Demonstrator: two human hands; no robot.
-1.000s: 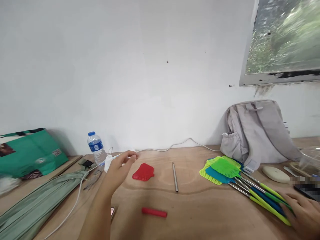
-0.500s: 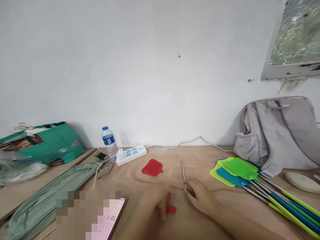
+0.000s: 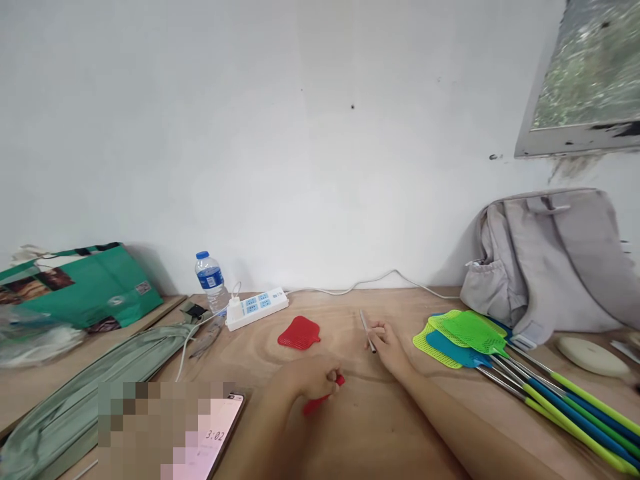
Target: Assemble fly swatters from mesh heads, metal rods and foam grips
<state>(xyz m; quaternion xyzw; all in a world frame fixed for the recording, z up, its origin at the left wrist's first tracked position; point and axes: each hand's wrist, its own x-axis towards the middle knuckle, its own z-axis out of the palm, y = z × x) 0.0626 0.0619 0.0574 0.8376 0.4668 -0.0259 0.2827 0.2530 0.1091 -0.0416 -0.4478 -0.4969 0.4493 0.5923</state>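
Note:
Closed around a red plastic handle (image 3: pixel 316 404) is my left hand (image 3: pixel 318 378), with the handle slanting out below the fingers and a short red end showing at the right. My right hand (image 3: pixel 387 344) pinches a thin silver metal rod (image 3: pixel 364 324) near its lower end. The rod leans up and away, its far tip near the tabletop. A red mesh fly swatter head (image 3: pixel 299 333) lies flat on the wooden table (image 3: pixel 345 447), beyond my left hand and joined to neither the rod nor the handle.
Several fly swatters (image 3: pixel 465 337) in green, yellow and blue lie piled at the right, before a grey backpack (image 3: pixel 555 267). A power strip (image 3: pixel 257 309) and water bottle (image 3: pixel 210 280) stand at the back left. A phone (image 3: pixel 220 433) and green bag (image 3: pixel 100 387) lie at the left.
My left hand has turned and moved slightly up, tilting the red handle. My right hand has lifted away a little with the rod. The view has shifted slightly.

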